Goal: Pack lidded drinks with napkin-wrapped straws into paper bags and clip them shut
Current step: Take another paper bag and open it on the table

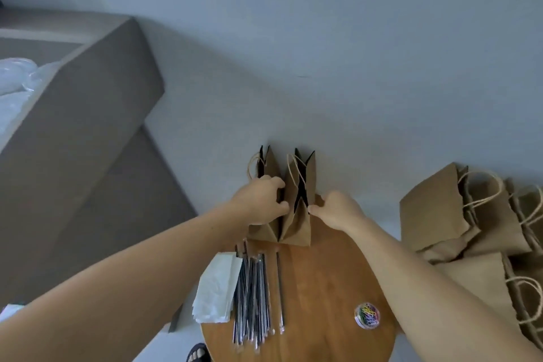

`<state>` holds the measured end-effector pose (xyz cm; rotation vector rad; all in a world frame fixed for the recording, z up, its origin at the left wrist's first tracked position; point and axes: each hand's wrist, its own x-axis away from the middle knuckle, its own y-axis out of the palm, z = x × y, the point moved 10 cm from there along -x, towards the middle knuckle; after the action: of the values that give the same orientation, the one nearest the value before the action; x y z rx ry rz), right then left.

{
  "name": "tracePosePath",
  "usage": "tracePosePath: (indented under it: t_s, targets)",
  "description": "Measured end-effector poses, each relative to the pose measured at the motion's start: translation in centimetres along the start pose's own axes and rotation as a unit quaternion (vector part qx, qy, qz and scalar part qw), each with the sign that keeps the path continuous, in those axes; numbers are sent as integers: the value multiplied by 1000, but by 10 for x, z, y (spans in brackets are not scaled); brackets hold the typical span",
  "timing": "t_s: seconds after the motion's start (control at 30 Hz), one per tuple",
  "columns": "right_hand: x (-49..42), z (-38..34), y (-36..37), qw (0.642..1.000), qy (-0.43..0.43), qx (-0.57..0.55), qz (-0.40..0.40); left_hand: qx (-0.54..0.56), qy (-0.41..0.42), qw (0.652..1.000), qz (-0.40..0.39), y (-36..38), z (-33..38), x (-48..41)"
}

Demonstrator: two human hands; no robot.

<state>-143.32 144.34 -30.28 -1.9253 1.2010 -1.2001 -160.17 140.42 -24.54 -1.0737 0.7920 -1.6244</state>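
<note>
Both bare arms are reaching forward and meeting at the standing paper bag point(295, 229). The left arm is coming in from the low left of the bag. The right arm is coming in from the low right of it. The left hand point(258, 203) is sitting against the left side of the bag. Its fingers point(274, 182) are curling over the brown paper, and its thumb is pressing on a fold. The right hand point(338, 211) is sitting against the right side of the bag, with its thumb pinching the edge. The two hands are facing each other, with only the bag's folds between them.
</note>
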Motion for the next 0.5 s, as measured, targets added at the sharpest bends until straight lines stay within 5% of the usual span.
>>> tracePosePath:
  t_s: [0.2, 0.5]
  targets:
    - [-38, 7, 42, 998, -30, 22, -41, 31, -71, 997, -14, 34, -18, 25]
    - [10, 27, -25, 986, -72, 92, 116, 77, -51, 996, 0, 41, -17, 40]
